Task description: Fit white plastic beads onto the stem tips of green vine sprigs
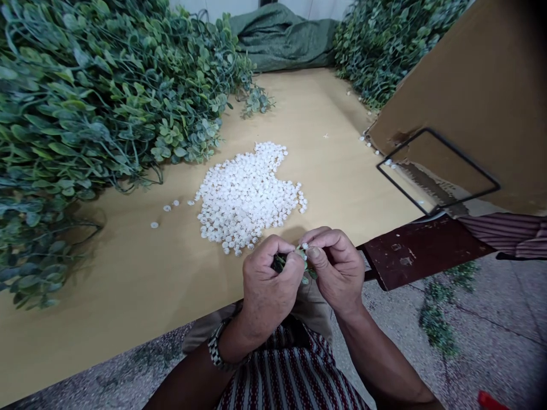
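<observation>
The left hand had its fingers clamped on a green sprig, and the right hand had its thumb and fingertips pinched on a small white piece at the sprig; whether that piece was seated on a stem could not be told. The sprig was at the table's near edge, above the striped apron.

The likeliest failure was the tiny piece slipping from the pinch; dropped there, it could have gone past the edge to the floor. Pressing too hard might have bent the stem. The pile of white pieces lay just beyond the left hand's knuckles, so a careless forward sweep could have scattered it.

Most room for moving lay right of the pile, running toward the far edge and its green cloth. A foliage heap crowded the left side and far left corner, while cardboard leaned over the right edge. Another stretch ran along the near edge, left of the hands.
</observation>
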Available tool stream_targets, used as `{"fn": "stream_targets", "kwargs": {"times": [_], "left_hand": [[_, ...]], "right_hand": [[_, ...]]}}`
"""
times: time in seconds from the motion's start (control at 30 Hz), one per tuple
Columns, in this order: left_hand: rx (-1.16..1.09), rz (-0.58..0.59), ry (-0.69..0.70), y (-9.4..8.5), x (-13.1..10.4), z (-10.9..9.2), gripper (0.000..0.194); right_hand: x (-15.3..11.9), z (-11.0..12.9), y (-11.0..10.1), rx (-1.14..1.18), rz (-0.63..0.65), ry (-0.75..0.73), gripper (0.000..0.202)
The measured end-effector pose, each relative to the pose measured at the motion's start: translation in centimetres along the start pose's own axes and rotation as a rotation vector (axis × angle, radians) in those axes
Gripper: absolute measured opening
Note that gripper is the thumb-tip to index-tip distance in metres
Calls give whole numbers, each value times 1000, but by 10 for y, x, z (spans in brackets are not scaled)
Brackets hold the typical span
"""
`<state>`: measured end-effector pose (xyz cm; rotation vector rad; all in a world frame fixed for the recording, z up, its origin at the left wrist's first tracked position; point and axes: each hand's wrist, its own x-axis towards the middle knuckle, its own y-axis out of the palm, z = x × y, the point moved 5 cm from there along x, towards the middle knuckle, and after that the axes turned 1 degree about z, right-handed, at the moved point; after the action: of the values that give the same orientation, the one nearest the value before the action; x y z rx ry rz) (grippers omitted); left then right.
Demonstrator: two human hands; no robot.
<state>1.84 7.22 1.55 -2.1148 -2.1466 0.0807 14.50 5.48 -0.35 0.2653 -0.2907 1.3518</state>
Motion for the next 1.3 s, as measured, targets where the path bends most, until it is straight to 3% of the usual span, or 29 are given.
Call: {"fn": "stream_targets", "kwargs": {"times": [0.43,1.1,1.2,1.3], "left_hand": [[-21,14,6,2,-1,0,14],[-13,27,8,5,3,3,14],[-151,114,-61,-2,-1,4,14],[-253,444,-29,-5,-20,5,16]], "right_hand": [[-3,7,0,-221,-18,-186,14],[-4,4,-3,-159,16,-178,15],[1,3,-9,-33,32,-120,14],[2,3,-24,62,-72,-143,14]]}}
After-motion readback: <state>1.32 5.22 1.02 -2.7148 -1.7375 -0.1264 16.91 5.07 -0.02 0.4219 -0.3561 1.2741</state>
